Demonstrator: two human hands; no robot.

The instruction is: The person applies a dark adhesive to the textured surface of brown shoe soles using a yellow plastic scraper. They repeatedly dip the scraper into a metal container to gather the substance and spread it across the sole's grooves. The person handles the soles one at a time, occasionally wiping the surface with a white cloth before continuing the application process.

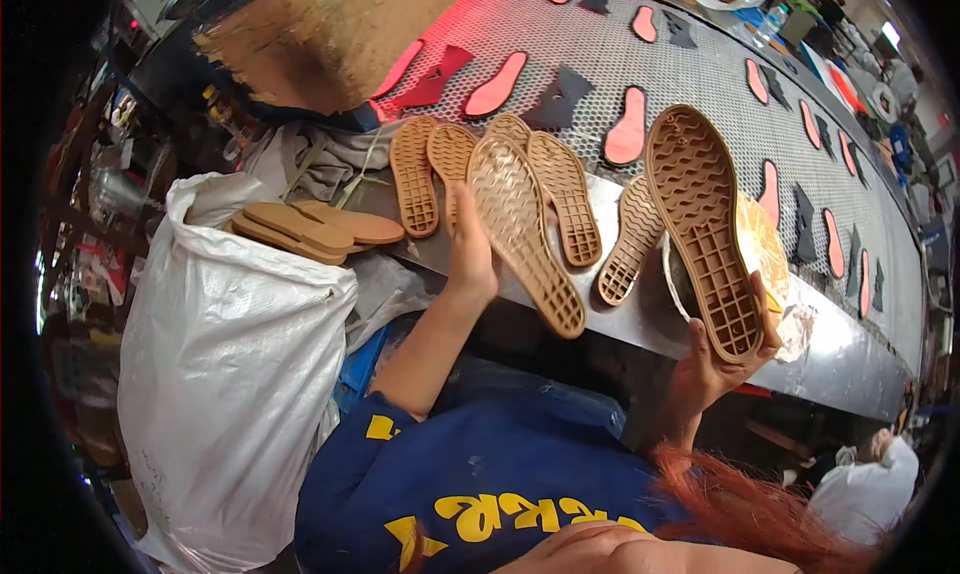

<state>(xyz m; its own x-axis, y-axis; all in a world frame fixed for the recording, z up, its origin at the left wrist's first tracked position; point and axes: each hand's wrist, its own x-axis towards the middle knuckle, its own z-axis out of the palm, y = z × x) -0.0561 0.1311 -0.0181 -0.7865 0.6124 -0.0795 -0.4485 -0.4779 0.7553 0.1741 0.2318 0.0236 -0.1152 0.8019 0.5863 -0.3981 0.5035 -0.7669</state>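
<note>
The left hand [472,262] seems partly hidden behind a tan sole [524,234].

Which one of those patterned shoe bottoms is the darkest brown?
The sole in the person's right hand: it is deep brown, while the other patterned soles look paler and more tan.

On the dark blue shirt [480,452] of the person there stands big yellow lettering [545,515] (partly hidden, so the whole word is not readable). A smaller yellow mark [381,427], unclear, is near the sleeve [345,464].
</note>
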